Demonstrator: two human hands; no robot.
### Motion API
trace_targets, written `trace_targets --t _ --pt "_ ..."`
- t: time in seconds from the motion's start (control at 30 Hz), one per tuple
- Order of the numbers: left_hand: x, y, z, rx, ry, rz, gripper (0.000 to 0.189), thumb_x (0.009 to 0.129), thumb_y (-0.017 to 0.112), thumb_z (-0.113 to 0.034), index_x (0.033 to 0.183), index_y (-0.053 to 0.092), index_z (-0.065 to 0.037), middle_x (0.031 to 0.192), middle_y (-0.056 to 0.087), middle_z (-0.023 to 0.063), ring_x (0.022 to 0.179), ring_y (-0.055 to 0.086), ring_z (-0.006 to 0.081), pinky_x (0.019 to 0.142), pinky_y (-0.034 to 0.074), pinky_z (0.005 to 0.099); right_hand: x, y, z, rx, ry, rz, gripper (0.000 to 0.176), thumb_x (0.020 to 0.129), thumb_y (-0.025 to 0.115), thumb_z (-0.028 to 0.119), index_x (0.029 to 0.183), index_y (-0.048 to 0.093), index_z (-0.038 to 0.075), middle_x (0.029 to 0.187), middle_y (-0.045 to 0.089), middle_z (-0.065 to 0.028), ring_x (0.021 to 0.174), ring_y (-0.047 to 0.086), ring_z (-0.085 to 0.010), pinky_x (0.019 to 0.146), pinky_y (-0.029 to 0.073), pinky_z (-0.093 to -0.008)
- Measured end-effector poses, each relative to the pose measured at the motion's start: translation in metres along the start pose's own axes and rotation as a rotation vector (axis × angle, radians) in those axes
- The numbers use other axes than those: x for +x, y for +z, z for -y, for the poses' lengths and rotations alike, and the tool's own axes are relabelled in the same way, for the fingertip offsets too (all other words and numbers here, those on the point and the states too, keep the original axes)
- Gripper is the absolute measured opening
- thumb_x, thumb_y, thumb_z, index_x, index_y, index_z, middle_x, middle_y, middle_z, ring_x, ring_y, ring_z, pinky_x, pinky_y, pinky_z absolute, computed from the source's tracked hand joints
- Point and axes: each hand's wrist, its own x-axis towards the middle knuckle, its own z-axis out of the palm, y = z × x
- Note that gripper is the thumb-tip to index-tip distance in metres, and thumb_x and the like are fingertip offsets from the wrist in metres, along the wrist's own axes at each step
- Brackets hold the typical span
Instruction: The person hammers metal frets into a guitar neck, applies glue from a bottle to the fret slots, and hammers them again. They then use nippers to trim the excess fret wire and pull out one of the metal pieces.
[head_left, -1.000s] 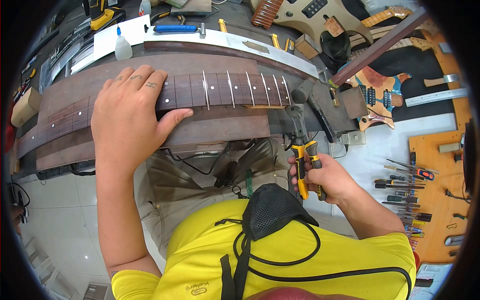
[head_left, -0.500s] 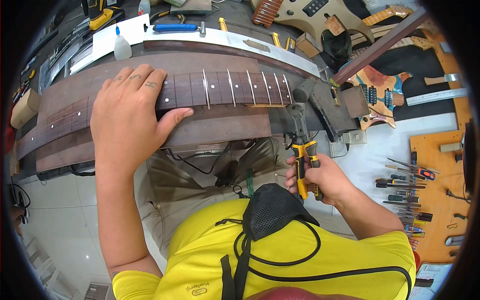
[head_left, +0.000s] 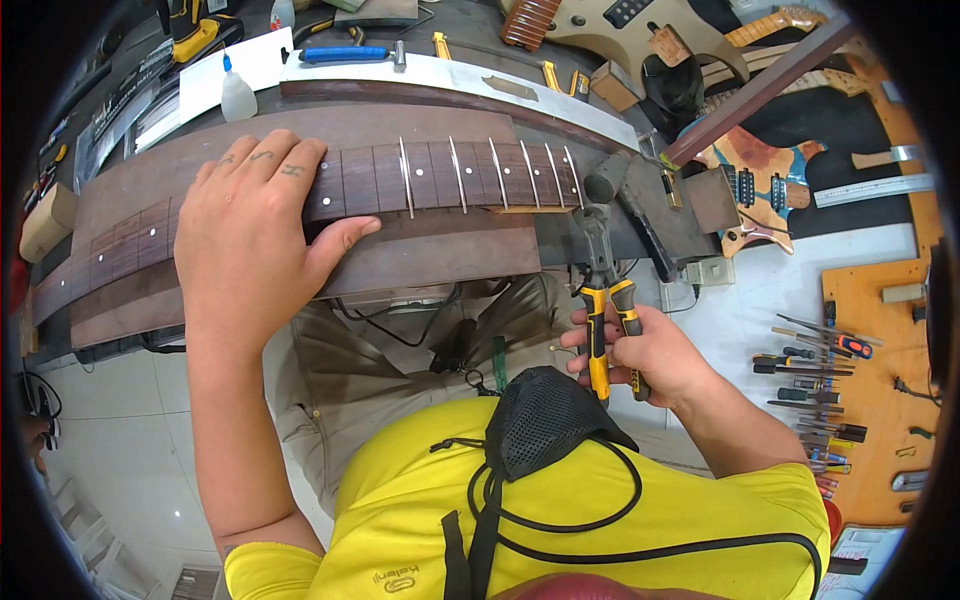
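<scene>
Steadying seems to be the left hand's (head_left: 245,225) job: it lies palm down across the dark fretboard (head_left: 353,180), fingers over the far edge and thumb along the near one, grasping it where no silver fret wires (head_left: 407,178) stand. That placing leaves the wired end uncovered (the wires poke past the edges there). The fretboard rests on a brown board (head_left: 440,250) at the table (head_left: 470,30), which probably gives it firm backing. The right hand (head_left: 655,355) grasps yellow-and-black pliers (head_left: 600,265) from below, handles spread, their head just beside the fretboard's wired end; whether the jaws touch a wire, I cannot tell. A blue-handled hammer (head_left: 345,54) lies beyond the fretboard, clear of both hands.
</scene>
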Motion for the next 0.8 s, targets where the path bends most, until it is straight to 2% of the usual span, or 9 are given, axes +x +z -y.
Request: trace_targets --t 0.8 --pt "0.0014 -0.0017 -0.0006 -0.006 -0.015 0.026 0.067 0.073 0.085 -0.051 0.117 0.071 -0.001 0.117 0.071 0.0139 0.109 0.065 0.0359 0.093 0.051 0.0446 -0.0011 -0.0006 0.0005 -0.03 0.005 -0.024 0.055 0.085 0.045 -0.012 0.137 0.055 -0.003 0.125 0.069 -0.0173 0.104 0.074 -0.024 0.09 0.063 -0.0379"
